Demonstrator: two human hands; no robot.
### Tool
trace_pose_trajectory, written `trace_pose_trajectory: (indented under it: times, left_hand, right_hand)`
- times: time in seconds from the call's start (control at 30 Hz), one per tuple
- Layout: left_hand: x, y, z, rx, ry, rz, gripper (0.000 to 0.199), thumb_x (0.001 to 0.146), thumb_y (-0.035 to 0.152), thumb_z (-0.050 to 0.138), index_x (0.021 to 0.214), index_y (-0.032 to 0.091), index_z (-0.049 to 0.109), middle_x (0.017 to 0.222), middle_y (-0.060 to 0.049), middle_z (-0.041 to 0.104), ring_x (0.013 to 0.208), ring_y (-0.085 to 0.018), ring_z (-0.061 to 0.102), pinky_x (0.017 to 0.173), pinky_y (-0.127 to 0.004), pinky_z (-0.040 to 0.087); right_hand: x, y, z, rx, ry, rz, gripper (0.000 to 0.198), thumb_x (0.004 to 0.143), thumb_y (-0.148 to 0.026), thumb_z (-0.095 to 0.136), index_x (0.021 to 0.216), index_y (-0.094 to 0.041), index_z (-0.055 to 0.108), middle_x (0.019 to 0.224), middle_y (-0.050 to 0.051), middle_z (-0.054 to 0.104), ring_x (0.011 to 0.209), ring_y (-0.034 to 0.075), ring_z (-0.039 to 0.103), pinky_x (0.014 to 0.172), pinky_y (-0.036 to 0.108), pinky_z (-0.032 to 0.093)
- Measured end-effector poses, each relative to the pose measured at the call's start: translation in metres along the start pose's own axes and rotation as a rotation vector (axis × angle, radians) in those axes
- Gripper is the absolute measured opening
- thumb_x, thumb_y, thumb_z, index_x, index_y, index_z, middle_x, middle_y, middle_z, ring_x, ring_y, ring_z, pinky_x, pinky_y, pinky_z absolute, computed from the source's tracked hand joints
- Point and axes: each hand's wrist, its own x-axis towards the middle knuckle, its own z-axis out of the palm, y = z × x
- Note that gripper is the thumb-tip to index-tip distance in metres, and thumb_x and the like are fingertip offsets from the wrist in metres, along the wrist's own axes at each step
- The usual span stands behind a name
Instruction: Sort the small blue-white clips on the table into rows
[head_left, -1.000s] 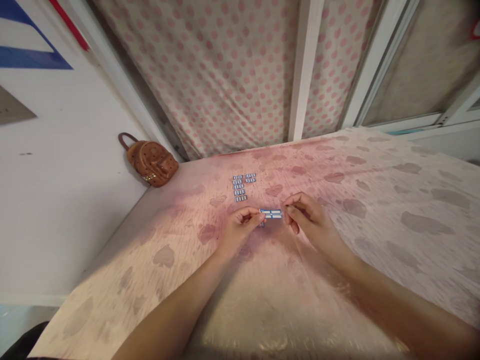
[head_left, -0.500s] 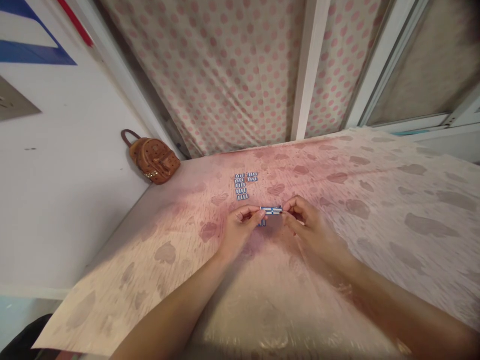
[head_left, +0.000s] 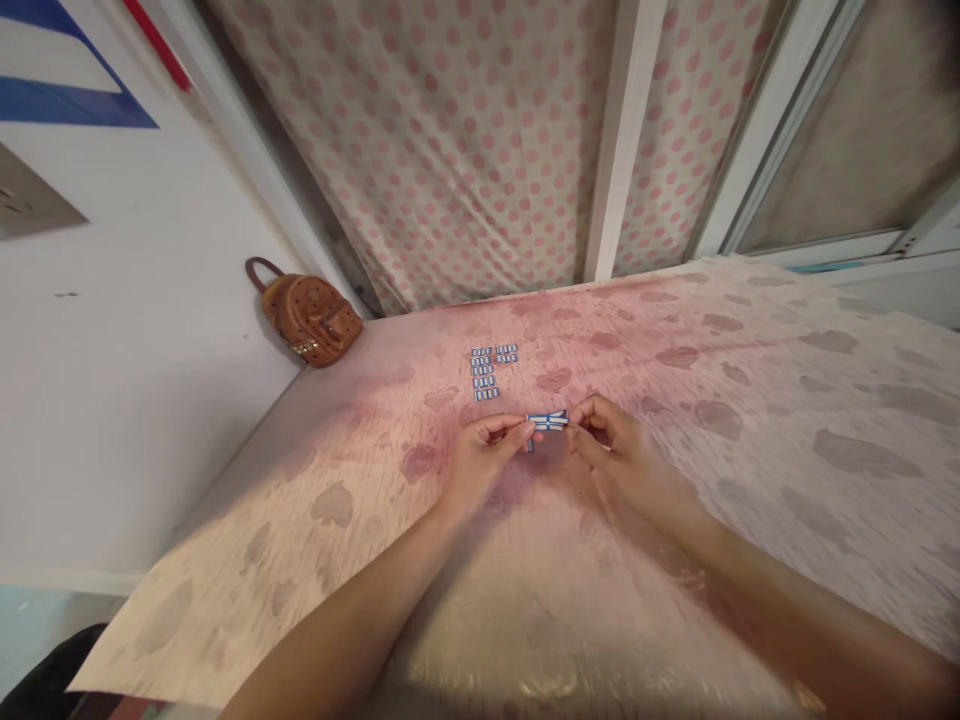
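Between my two hands, a little above the table, is a small flat blue-and-white piece (head_left: 548, 422) with pale bars on it; its exact kind is too small to tell. My left hand (head_left: 489, 447) pinches its left end between thumb and fingers. At the right end, my right hand (head_left: 609, 432) is closed in a pinch too. Partly hidden below my left fingertips, another blue-and-white piece (head_left: 531, 445) lies on the cloth. Farther back, several similar small pieces (head_left: 484, 372) lie in a column, with a shorter group (head_left: 507, 353) beside its top right.
A pink and cream tablecloth (head_left: 750, 400) with grey leaf shapes covers the table. A small brown backpack (head_left: 313, 318) rests at the back left against the white wall (head_left: 150, 380). Behind the table hangs a dotted curtain (head_left: 480, 150), with a white post (head_left: 619, 140) in front.
The held piece has shifted very slightly to the right, and its strips look spread more at the right end. My left hand covers more of the piece lying beneath it.
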Motion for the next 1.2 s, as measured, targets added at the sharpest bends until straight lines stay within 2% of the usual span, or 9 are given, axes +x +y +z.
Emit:
trace_pose_trajectory:
  times: [0.77, 1.0, 1.2]
  left_hand:
    - [-0.0014, -0.0020, 0.0012, -0.053, -0.024, -0.038, 0.025, 0.084, 0.041, 0.075, 0.083, 0.017, 0.079, 0.082, -0.007, 0.075, 0.073, -0.017, 0.061, 0.073, -0.028, 0.047]
    - [-0.0006, -0.0056, 0.0003, -0.039, -0.011, -0.020, 0.024, 0.085, 0.041, 0.073, 0.083, 0.017, 0.079, 0.082, -0.007, 0.075, 0.074, -0.016, 0.061, 0.073, -0.028, 0.047]
    - [0.0009, -0.0023, -0.0002, 0.000, -0.027, -0.017, 0.026, 0.085, 0.042, 0.072, 0.085, 0.017, 0.078, 0.083, -0.007, 0.074, 0.074, -0.017, 0.062, 0.073, -0.028, 0.046]
  right_hand:
    - [0.0035, -0.0014, -0.0006, 0.051, 0.010, 0.011, 0.017, 0.090, -0.035, 0.057, 0.080, -0.023, 0.052, 0.067, -0.003, 0.054, 0.060, 0.014, 0.049, 0.056, 0.028, 0.036]
    - [0.0031, -0.0008, 0.0030, 0.150, 0.050, 0.034, 0.018, 0.089, -0.039, 0.061, 0.094, -0.023, 0.054, 0.073, -0.002, 0.057, 0.065, 0.016, 0.052, 0.056, 0.028, 0.039]
    - [0.0023, 0.0009, 0.0000, 0.050, -0.031, 0.030, 0.020, 0.092, -0.036, 0.058, 0.079, -0.021, 0.057, 0.070, -0.002, 0.051, 0.064, 0.014, 0.046, 0.059, 0.029, 0.034]
